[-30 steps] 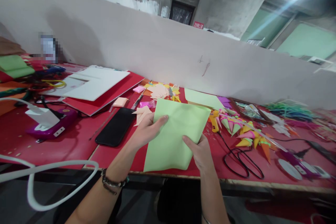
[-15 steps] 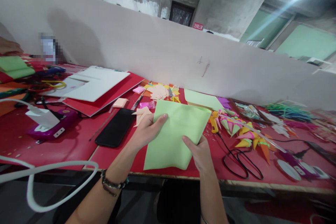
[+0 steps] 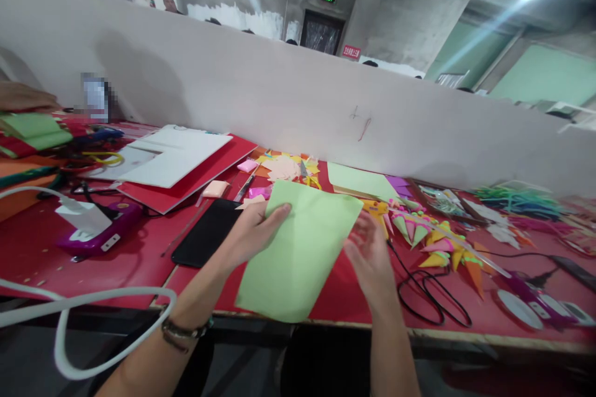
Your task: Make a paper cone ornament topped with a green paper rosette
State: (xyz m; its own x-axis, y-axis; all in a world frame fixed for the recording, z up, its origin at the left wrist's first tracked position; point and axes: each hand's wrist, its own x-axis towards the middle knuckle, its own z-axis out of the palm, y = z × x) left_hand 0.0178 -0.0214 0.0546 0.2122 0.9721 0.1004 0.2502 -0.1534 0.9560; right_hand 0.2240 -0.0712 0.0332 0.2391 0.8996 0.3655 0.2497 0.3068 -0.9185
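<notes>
A light green sheet of paper [image 3: 302, 248] is held up above the red table. My left hand [image 3: 261, 226] grips its left edge, thumb on the front face and the other fingers behind it. Just off the sheet's right edge is my right hand [image 3: 371, 254], its fingers apart and slightly curled, with nothing in it. Beneath my left forearm lies a black phone [image 3: 205, 232]. Behind my right hand rests a yellow glue gun [image 3: 379, 211], its black cord [image 3: 426, 288] looping over the table.
Paper cones [image 3: 440, 248] in several colours lie at the right. A purple power strip [image 3: 109, 229] with a white plug stands at the left, near white boards [image 3: 181, 152]. Cut paper pieces [image 3: 284, 167] and a green sheet [image 3: 358, 180] lie against the partition [image 3: 279, 99].
My right hand has let go of the green paper and moved slightly right with fingers opening. The sheet has swung a little left and down, held by my left hand.
</notes>
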